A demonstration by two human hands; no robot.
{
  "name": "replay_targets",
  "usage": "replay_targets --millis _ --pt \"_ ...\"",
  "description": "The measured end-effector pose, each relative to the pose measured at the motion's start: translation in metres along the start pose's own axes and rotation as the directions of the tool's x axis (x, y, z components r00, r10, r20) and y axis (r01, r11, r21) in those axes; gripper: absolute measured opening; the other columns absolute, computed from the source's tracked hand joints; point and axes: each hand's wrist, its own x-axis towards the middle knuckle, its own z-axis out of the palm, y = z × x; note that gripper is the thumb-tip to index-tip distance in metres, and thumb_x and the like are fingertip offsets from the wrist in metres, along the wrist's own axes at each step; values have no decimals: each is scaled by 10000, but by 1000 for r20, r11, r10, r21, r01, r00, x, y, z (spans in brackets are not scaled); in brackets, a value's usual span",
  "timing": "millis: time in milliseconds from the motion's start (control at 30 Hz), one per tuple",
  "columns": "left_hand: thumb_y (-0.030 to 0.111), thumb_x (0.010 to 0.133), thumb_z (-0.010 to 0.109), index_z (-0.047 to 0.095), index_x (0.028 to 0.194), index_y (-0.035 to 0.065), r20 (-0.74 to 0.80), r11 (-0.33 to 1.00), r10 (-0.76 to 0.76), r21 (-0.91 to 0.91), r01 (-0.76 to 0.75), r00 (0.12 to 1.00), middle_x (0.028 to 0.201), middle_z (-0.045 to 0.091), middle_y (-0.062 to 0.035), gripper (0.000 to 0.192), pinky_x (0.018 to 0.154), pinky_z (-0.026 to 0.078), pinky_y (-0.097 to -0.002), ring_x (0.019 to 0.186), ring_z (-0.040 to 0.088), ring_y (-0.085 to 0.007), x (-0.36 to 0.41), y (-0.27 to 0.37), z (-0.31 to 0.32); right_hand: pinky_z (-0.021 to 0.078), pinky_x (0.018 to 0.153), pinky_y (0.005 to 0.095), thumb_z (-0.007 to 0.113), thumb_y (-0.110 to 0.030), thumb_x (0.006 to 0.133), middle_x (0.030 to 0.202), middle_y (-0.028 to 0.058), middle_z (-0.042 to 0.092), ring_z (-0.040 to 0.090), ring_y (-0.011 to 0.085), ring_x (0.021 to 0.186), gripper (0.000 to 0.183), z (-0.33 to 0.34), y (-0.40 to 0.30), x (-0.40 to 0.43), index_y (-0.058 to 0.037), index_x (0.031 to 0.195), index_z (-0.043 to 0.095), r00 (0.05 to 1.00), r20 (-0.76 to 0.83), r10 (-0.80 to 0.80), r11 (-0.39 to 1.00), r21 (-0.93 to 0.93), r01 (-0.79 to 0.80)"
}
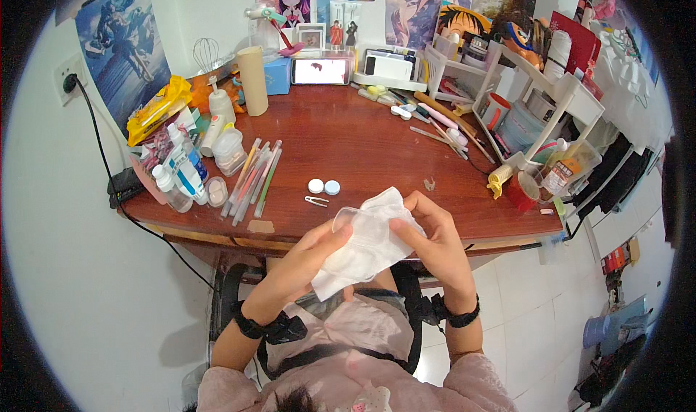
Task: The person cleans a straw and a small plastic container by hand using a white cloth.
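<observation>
A white tissue or thin cloth (359, 254) is spread between my two hands, above the front edge of the desk and my lap. My left hand (310, 260) grips its left side, thumb on top, together with a clear rounded piece (343, 220) that looks like plastic; its full shape is hidden by the tissue. On the right side, my right hand (435, 238) pinches the tissue between thumb and fingers. Just beyond the hands lie a contact lens case (323, 186) with one white and one pale blue cap, and small white tweezers (316, 200).
Left on the brown wooden desk (348, 135) are several pens (253, 178), bottles (171, 186) and a cardboard tube (252, 80). A lit phone (321, 71) stands at the back. Pens and brushes (443, 124) and a white shelf (538, 102) occupy the right side.
</observation>
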Motion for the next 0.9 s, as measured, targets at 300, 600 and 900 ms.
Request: replay_targets --millis 300,600,900 --pt "241 994 453 339 1388 94 101 999 31 -39 -27 994 1308 420 -111 436 651 610 -394 1137 533 -213 6 2 5 459 648 271 553 -133 919 777 21 577 539 82 741 122 -1 3 3 -23 894 506 974 -215 70 985 -141 -102" --pt "195 998 455 457 1162 68 0 996 14 -88 -14 1000 1108 505 -78 208 701 615 -401 983 580 -195 12 -16 -8 450 671 291 571 -89 886 765 141 566 538 131 725 120 4 0 2 3 916 499 980 -176 -93 898 -440 7" --pt "275 1022 395 441 1205 52 -54 994 103 51 -100 993 1207 534 -151 292 731 611 -444 1081 593 -255 14 -16 -3 457 900 340 560 -13 839 1184 159 610 604 246 972 142 0 -3 -11 -27 968 502 828 -186 -530 790 -463 402"
